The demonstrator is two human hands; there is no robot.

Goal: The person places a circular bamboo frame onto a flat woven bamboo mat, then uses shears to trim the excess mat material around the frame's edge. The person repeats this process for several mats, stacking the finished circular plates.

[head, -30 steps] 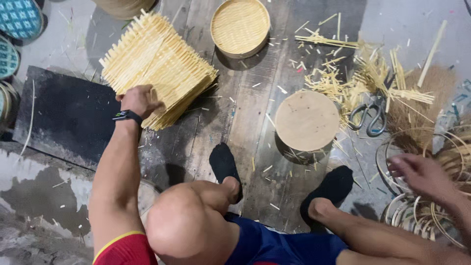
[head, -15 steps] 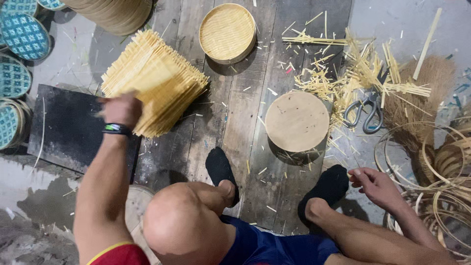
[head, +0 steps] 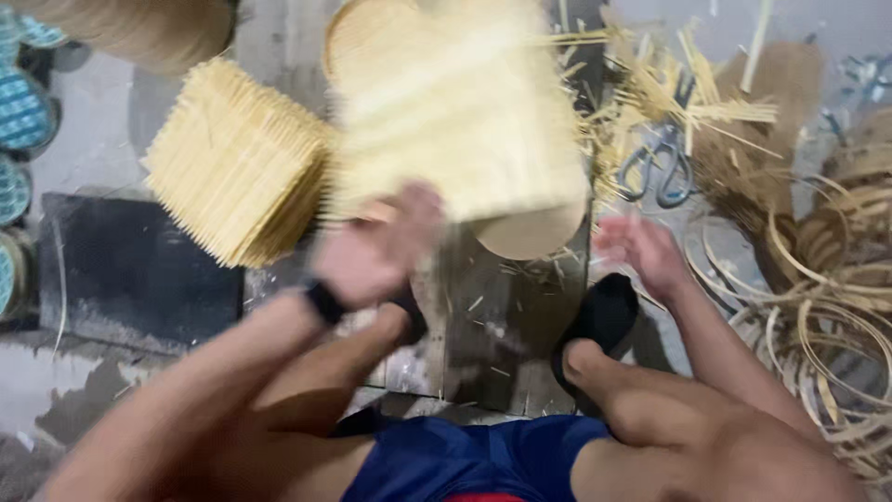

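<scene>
The left hand (head: 376, 246) grips the lower edge of a pale square mat of woven bamboo strips (head: 465, 121), fingers clenched on it; the mat is blurred and rises above the hand. Left of the mat lies a stack of similar pale woven bamboo squares (head: 237, 163). Under the mat's lower right corner shows a round wooden block (head: 530, 232). The right hand (head: 641, 251) hovers right of the mat, fingers spread and holding nothing. Further right lie grey scissors (head: 655, 167) and coiled bamboo hoops (head: 836, 316).

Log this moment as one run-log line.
left hand: holds blurred pale woven bamboo mat | right hand: open, beside it | stack of woven mats: floor
</scene>
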